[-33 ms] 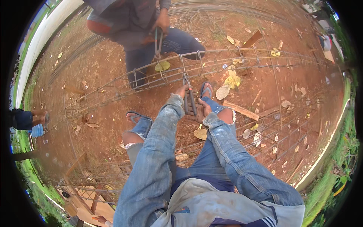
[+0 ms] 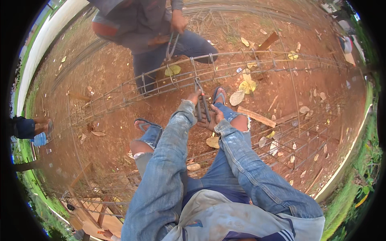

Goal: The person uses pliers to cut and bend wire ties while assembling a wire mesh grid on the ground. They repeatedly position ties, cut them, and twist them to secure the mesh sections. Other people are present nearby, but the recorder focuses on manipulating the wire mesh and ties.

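Observation:
A pair of long-handled pincers (image 2: 206,107) reaches up to a steel rebar cage (image 2: 225,70) that crosses in front of me. Its jaws are at the cage's near bars, close to a stirrup. My left hand (image 2: 194,97) is closed around the pincers near the top of the handles. My right hand (image 2: 214,119) lies under the lower handle ends, palm up, with thumb and fingers apart. Across the cage, a co-worker's hand (image 2: 179,22) holds another pair of pincers (image 2: 172,47) against the bars.
Red soil with dry leaves (image 2: 237,97) surrounds my sandalled feet. A wooden strip (image 2: 256,116) lies right of my knee. Steel mesh (image 2: 299,140) spreads low at the right. Another person's leg (image 2: 40,122) shows at the far left, beside a blue plastic bottle (image 2: 40,139).
The co-worker's hand and pincer handles have swung to the right. My right hand has shifted slightly, its fingers a little more spread beneath the handles. My left hand stays in place.

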### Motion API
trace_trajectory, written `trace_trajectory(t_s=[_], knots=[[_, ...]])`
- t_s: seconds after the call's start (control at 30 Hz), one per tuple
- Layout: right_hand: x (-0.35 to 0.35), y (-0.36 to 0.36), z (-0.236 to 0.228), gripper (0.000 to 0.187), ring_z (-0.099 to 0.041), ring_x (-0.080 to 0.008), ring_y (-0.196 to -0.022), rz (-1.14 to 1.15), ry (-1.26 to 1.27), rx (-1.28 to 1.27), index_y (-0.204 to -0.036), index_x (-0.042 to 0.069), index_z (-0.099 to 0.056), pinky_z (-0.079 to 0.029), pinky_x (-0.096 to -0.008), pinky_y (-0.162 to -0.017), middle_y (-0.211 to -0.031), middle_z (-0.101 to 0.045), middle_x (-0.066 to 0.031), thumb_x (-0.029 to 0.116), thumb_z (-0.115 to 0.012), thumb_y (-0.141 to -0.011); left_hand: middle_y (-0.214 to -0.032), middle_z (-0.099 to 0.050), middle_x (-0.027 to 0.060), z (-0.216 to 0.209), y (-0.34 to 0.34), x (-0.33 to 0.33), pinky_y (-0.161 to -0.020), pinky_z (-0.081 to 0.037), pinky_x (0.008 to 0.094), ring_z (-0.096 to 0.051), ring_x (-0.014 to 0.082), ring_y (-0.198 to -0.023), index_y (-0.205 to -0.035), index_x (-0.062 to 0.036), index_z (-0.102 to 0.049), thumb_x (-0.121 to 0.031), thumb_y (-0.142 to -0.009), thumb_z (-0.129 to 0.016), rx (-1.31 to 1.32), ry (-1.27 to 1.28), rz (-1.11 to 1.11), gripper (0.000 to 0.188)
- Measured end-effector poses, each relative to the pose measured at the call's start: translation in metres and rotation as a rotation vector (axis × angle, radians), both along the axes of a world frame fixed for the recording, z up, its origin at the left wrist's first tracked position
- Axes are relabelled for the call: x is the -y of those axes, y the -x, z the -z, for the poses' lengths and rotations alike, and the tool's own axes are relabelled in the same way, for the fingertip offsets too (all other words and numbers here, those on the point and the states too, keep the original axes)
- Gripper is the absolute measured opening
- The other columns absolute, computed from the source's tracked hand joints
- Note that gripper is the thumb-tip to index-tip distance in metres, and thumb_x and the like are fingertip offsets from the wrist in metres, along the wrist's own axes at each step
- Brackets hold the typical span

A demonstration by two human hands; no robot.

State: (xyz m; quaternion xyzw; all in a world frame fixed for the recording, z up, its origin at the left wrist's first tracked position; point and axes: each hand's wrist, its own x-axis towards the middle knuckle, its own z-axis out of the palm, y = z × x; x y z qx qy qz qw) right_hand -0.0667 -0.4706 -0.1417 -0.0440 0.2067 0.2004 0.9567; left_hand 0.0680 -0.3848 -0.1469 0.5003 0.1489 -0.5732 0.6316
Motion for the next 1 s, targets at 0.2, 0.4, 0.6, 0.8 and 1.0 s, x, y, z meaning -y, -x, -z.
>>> trace_trajectory(t_s=[0.2,0.4,0.6,0.8,1.0], knots=[[-0.027,-0.025,0.0,0.059,-0.054,-0.0307,-0.086,0.238,-0.178,0.15,-0.113,-0.005,-0.038,-0.043,-0.0436,-0.077,-0.097,-0.053,-0.0179,0.039,-0.052,-0.076,-0.116,-0.051,0.0041,-0.014,-0.014,-0.014,-0.08,-0.044,0.0354,-0.05,0.0209,-0.102,-0.117,-0.0069,-0.043,-0.046,-0.087,-0.033,0.119,0.073,0.134,0.051],[-0.036,-0.022,0.056,0.032,-0.052,-0.0179,-0.07,-0.113,0.596,-0.133,-0.087,0.0,-0.051,-0.04,-0.0358,-0.059,-0.081,-0.053,-0.0115,0.022,-0.063,-0.068,-0.116,-0.051,0.0071,0.033,-0.012,-0.026,-0.083,-0.04,0.0342,-0.048,0.0219,-0.105,-0.121,-0.0068,-0.042,-0.043,-0.088,-0.028,0.007,0.175,0.176,0.051],[-0.066,-0.019,0.012,0.037,-0.054,-0.0374,-0.084,-0.356,2.023,-0.393,-0.097,-0.002,-0.048,-0.043,-0.0449,-0.071,-0.09,-0.054,-0.0209,0.014,-0.06,-0.066,-0.11,-0.054,0.0132,0.079,0.008,-0.045,-0.084,-0.039,0.0397,-0.053,0.0244,-0.095,-0.113,-0.0057,-0.045,-0.032,-0.087,-0.023,0.011,0.039,-0.177,0.043],[-0.065,0.009,0.027,0.048,-0.044,-0.039,-0.102,-0.672,2.237,-0.255,-0.111,0.001,-0.041,-0.037,-0.0417,-0.087,-0.105,-0.047,-0.0257,0.011,-0.055,-0.066,-0.092,-0.056,0.0116,0.052,0.046,-0.047,-0.075,-0.043,0.0376,-0.054,0.0236,-0.086,-0.105,-0.0056,-0.049,-0.041,-0.077,-0.053,0.033,-0.13,-0.152,0.045],[-0.073,0.036,-0.033,0.052,-0.046,-0.0362,-0.102,-0.433,1.884,0.235,-0.115,0.003,-0.043,-0.037,-0.0398,-0.086,-0.108,-0.047,-0.023,0.01,-0.056,-0.065,-0.078,-0.057,0.0078,0.043,0.09,-0.071,-0.059,-0.047,0.0287,-0.057,0.0174,-0.065,-0.096,-0.0046,-0.052,-0.04,-0.074,-0.061,0.06,-0.087,-0.512,0.042]])
